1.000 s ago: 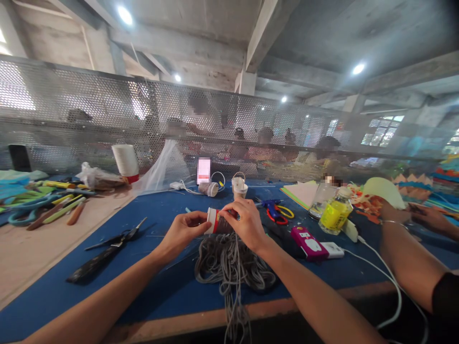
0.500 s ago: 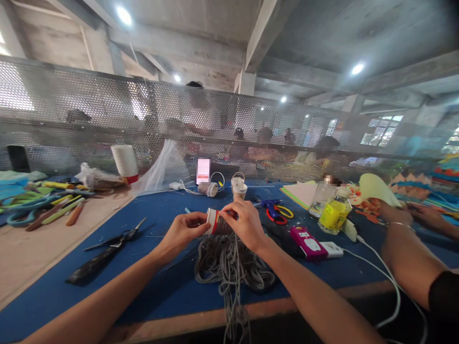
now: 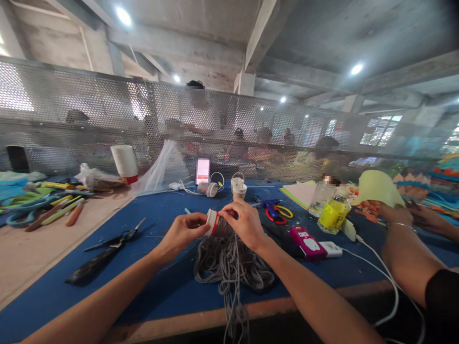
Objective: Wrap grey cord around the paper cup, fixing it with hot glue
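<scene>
A paper cup (image 3: 212, 221) with a white and red rim lies on its side between my hands, grey-brown cord wound round its body. My left hand (image 3: 188, 228) grips the rim end, thumb and fingers closed on it. At the wound part, my right hand (image 3: 245, 223) pinches with thumb and forefinger, its palm hiding the cup's far end; I cannot tell if the pinch takes cord, cup or both. Grey cord (image 3: 233, 267) lies heaped below, strands running up to my right hand and others hanging over the table's front edge.
Black scissors (image 3: 114, 246) lie left on the blue mat. A wound cup (image 3: 207, 189), a phone (image 3: 203, 171) and a white cup (image 3: 238, 186) stand behind. Rightward are a glue gun (image 3: 271, 206), purple box (image 3: 307, 242), yellow bottle (image 3: 334, 210) and a co-worker's arms (image 3: 412, 253).
My hands and the wound cup look almost unmoved. On the right, the co-worker's hands and the yellow-green sheet by them have shifted slightly.
</scene>
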